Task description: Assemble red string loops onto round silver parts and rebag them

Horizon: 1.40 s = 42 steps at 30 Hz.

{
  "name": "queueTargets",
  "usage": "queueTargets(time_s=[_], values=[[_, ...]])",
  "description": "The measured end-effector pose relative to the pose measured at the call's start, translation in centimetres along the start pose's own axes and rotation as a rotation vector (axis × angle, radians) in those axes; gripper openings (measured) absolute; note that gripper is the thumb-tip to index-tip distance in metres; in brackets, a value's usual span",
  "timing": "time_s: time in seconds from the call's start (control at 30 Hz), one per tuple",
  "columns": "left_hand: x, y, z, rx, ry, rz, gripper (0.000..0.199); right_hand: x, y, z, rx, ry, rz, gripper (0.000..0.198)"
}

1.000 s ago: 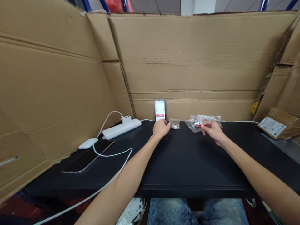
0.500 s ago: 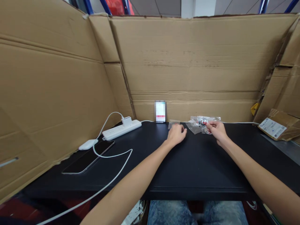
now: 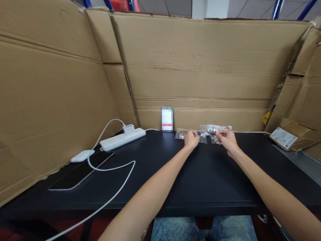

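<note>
In the head view, the right hand has its fingertips closed on the red part of a shiny round piece, silvery, among clear plastic bags just left of that hand. The left hand is curled near them; I can't tell whether it grips anything. Just beyond both rises a cardboard wall; bodyward, the black desk runs to its front edge.

"See anything on the desk's left?"
"See a white power strip, a charger plugged into it, and a dark screen lying flat, crossed by a white cable."
"And right?"
"Find a brown parcel with a white label."
</note>
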<state>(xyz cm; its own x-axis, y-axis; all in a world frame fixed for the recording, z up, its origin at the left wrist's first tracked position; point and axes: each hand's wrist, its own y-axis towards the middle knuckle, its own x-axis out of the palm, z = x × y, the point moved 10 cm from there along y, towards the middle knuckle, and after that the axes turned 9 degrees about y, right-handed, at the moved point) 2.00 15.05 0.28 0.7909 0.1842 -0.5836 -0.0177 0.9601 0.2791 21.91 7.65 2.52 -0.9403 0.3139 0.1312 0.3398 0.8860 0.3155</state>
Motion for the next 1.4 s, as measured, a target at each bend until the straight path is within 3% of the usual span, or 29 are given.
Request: queueTargets(time_s=[0.1, 0.2, 0.37, 0.6, 0.83, 1.13, 1.4], values=[[-1.1, 0.0, 0.2, 0.146, -0.340, -0.184, 0.014, 0.5, -0.1, -0.8, -0.065, -0.016, -0.039, 0.031], [-3.3, -0.6, -0.2, 0.181, -0.488, -0.254, 0.017, 1.5, -0.6, -1.5, -0.130, -0.062, -0.115, 0.033], [-5.8, -1.7, 1.1, 0.282, -0.534, -0.288, 0.026, 2.6, -1.0, -1.6, -0.190, -0.154, -0.173, 0.029], [-4.8, -2.6, 2.6, 0.368, -0.478, -0.431, 0.029, 2.1, -1.0, -1.1, -0.122, -0.122, -0.133, 0.028], [-3.7, -3.4, 2.3, 0.238, -0.641, -0.509, 0.033, 3.9, -1.9, -0.9, -0.078, -0.147, -0.250, 0.023], [-2.8, -4.5, 2.2, 0.040, -0.913, -0.471, 0.032, 3.9, -1.9, -0.9, -0.145, -0.122, -0.223, 0.021], [-1.3, -5.9, 2.8, 0.000, -0.994, -0.583, 0.031, 4.3, -2.1, -1.8, -0.186, -0.225, -0.265, 0.019]])
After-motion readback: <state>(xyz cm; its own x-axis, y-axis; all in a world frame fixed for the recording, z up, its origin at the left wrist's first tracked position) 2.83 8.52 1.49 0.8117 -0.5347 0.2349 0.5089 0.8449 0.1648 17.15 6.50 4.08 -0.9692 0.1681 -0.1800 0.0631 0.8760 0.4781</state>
